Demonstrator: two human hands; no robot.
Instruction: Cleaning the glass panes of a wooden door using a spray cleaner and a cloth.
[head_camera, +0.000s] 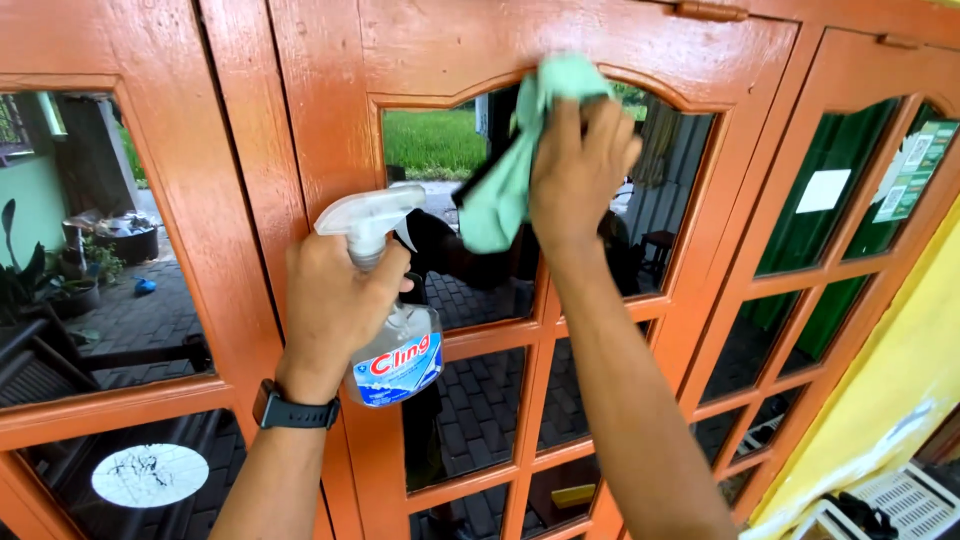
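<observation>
Leftmost, we see an orange wooden door (250, 150) with glass panes (100, 230) that mirror a paved yard; its lower part runs out of view. Our left hand (335, 300), a dark watch (292, 410) on the wrist, has its grip clenched round the neck of a clear spray bottle (400, 350) with a white trigger head (370, 215); the fingers hide part of the neck, and the bottle hangs just before the frame. Further right, our right hand (578, 170) presses a pale green cloth (510, 170) flat on the arched upper pane (440, 150), fingers spread over it, so the cloth's middle is covered. Behind the glass, dark shapes are hard to make out. Rightmost, a second door leaf (850, 200) shows green panes and a yellow wall (900, 380) edge
</observation>
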